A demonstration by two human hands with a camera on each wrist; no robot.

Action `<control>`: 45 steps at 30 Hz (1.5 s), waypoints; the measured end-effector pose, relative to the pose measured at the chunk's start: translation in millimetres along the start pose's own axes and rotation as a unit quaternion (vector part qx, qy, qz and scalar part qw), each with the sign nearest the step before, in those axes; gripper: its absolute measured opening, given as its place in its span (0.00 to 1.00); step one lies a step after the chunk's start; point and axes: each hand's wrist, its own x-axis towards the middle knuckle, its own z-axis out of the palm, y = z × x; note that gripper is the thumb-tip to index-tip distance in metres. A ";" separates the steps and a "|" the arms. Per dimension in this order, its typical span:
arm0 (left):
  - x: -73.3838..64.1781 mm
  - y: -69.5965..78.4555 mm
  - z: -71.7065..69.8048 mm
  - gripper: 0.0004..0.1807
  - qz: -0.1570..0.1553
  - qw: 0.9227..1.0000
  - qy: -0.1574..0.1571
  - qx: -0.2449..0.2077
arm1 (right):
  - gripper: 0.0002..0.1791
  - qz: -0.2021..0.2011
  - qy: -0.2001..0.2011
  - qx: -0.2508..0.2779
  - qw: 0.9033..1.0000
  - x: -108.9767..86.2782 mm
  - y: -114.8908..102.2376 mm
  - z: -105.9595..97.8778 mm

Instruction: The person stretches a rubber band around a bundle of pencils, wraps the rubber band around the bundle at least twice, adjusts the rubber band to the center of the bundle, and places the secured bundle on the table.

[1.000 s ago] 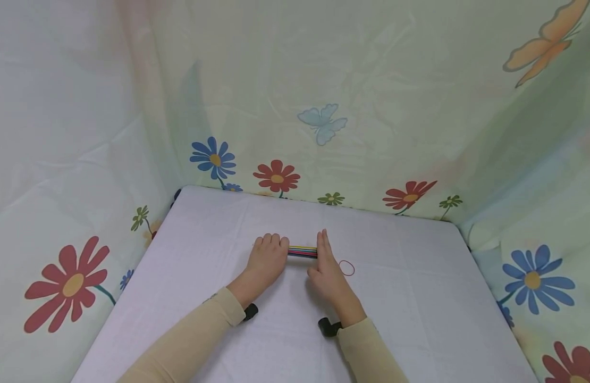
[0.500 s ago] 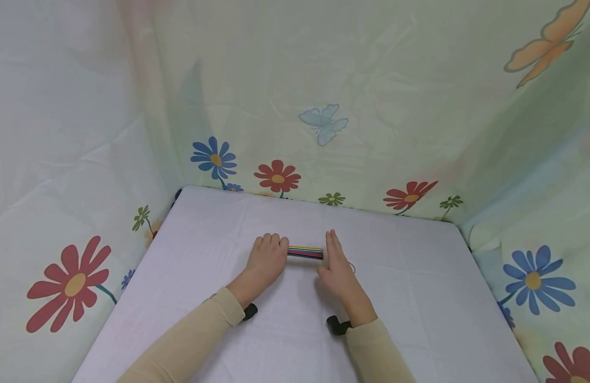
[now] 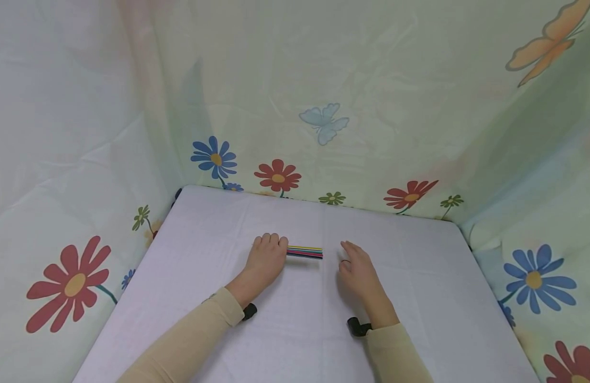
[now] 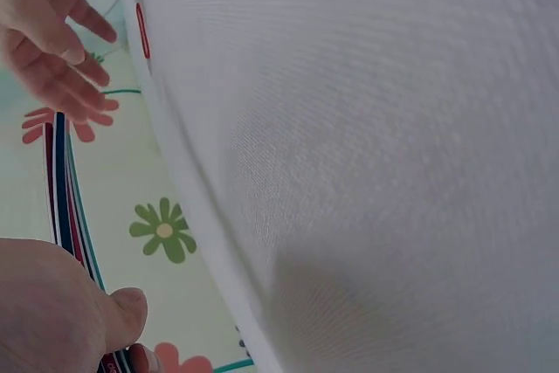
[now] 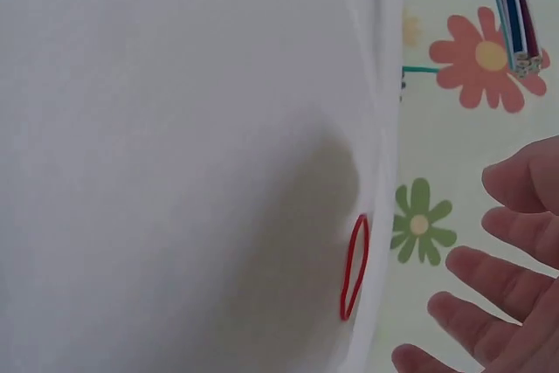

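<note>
My left hand (image 3: 267,257) grips a bundle of several coloured pencils (image 3: 304,252), held sideways above the white table. Their free ends stick out to the right, with yellow, teal, red and dark blue sides showing. In the left wrist view the thumb lies along the pencils (image 4: 63,189). To the right of these ends, and apart from them, my right hand (image 3: 362,274) hovers with nothing in it. Its fingers (image 5: 493,281) are spread and slightly bent in the right wrist view. A red rubber band (image 5: 348,270) lies on the cloth below the right hand, mostly hidden in the head view.
A white cloth covers the table (image 3: 419,287). Hanging fabric (image 3: 256,80) printed with flowers and butterflies surrounds its back and sides. Black camera mounts (image 3: 358,326) sit at both wrists.
My right hand has drawn away to the right from the pencil ends it was touching, and its straight fingers have loosened. The left hand stays in place with the pencils.
</note>
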 end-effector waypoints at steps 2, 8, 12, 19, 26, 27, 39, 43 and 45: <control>-0.1 0.4 0.9 0.08 0.002 1.000 -0.003 -0.001 | 0.31 -0.001 0.010 -0.013 1.000 -2.8 2.7 -1.1; -0.2 1.7 2.5 0.07 0.002 1.000 -0.014 -0.002 | 0.24 0.014 0.029 -0.051 0.998 -9.2 3.7 0.9; -0.5 3.0 1.1 0.07 0.003 1.000 -0.020 -0.003 | 0.24 0.025 0.035 -0.062 0.997 -11.1 1.9 3.4; -1.6 4.2 -3.2 0.07 0.001 1.000 -0.022 -0.002 | 0.18 0.045 0.048 -0.063 0.996 -11.0 -0.1 3.5; -2.6 4.5 -4.1 0.07 0.001 1.000 -0.028 -0.005 | 0.23 0.166 0.018 0.133 0.977 -8.8 -0.6 0.0; -2.7 4.6 -4.3 0.07 0.001 1.000 -0.029 -0.006 | 0.22 0.170 0.018 0.141 0.975 -8.8 1.3 0.0; -3.4 5.5 -3.6 0.07 0.001 1.000 -0.029 -0.004 | 0.11 0.026 0.024 -0.100 0.994 -15.0 13.9 4.0; -3.1 5.8 -1.8 0.07 0.001 0.999 -0.032 -0.004 | 0.04 0.024 0.018 -0.110 0.993 -15.9 12.7 6.2; -3.3 5.9 -1.7 0.07 0.001 1.000 -0.031 -0.004 | 0.04 0.021 0.022 -0.108 0.994 -15.5 14.8 8.4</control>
